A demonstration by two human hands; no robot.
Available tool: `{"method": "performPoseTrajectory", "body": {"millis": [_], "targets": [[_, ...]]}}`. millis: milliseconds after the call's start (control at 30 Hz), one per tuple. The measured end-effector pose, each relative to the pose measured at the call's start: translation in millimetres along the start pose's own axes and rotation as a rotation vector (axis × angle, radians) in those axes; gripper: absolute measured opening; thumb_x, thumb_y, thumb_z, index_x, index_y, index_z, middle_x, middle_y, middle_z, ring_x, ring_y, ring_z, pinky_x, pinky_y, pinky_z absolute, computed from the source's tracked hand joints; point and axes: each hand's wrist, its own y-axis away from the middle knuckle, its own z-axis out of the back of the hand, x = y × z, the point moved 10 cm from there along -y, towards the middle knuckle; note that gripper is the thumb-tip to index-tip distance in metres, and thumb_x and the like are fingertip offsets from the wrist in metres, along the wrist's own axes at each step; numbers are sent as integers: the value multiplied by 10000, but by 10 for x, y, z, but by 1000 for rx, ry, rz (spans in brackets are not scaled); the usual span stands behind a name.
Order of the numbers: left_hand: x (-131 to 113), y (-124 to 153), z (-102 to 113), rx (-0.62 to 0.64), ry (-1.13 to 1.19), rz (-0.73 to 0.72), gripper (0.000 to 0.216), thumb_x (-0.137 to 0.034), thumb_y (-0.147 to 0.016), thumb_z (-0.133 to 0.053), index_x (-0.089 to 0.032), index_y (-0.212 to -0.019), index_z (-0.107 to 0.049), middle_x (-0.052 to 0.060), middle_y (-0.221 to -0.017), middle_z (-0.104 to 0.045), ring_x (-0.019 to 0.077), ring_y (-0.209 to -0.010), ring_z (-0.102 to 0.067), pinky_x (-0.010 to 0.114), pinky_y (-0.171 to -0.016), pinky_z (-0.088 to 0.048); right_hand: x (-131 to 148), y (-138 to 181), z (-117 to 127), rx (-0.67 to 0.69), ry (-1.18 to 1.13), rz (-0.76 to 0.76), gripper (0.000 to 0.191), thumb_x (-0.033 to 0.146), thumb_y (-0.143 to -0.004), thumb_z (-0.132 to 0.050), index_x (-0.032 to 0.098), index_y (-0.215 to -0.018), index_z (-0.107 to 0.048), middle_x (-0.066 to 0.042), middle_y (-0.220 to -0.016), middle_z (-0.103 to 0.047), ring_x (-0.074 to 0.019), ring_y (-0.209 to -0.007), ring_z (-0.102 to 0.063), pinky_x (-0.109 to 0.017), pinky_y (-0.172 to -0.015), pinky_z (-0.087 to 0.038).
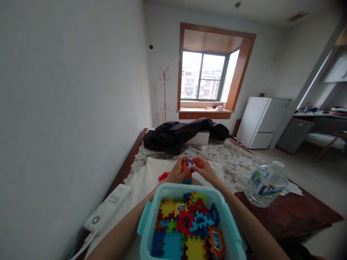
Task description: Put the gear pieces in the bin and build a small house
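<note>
Beyond the tub, my left hand (176,174) is closed around a small assembly of interlocking plastic building blocks (187,167), orange and purple, with a teal part below. From the right, my right hand (205,171) pinches at the same blocks, and an orange block (200,164) shows at its fingers. Which piece each fingertip presses is too small to make out. A red toothed block (164,176) lies beside my left hand on white cloth. Close to me, between my forearms, stands a light teal tub (188,186) full of toothed blocks in several colours.
A large clear plastic bottle (267,184) stands at the right on the dark red table (311,213). A white power strip (108,207) lies along the left wall. Black fabric (173,135) is heaped over a box at the back. A white fridge (256,121) stands farther off.
</note>
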Motion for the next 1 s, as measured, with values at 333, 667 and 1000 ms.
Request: {"method": "performPoseTrajectory", "body": {"millis": [333, 667, 1000], "targets": [[-10, -19, 10, -41, -94, 4, 258, -335, -971, -625, -270, -1220, -603, 64, -1211, -698, 261, -1121, -669, 433, -1051, -496, -14, 11, -18, -21, -17, 37, 366, 567, -857, -824, 243, -916, -665, 1, -883, -600, -198, -783, -567, -336, -711, -491], [-122, -46, 28, -105, 12, -4, 145, -263, -912, -581, -272, -1057, -570, 48, -1124, -707, 247, -1043, -667, 409, -985, -511, 31, 28, -93, -11, 55, 99, 346, 570, -900, -791, 251, -928, -659, 0, -884, -581, -188, -751, -517, -321, -680, -451], [44, -61, 96, -135, 23, 30, 82, -311, -980, -515, -249, -1029, -536, 45, -1104, -690, 222, -1031, -659, 387, -957, -512, -168, 86, -193, -112, -200, -12, 347, 563, -881, -788, 241, -922, -665, -6, -919, -622, -192, -819, -571, -325, -758, -491]]}}
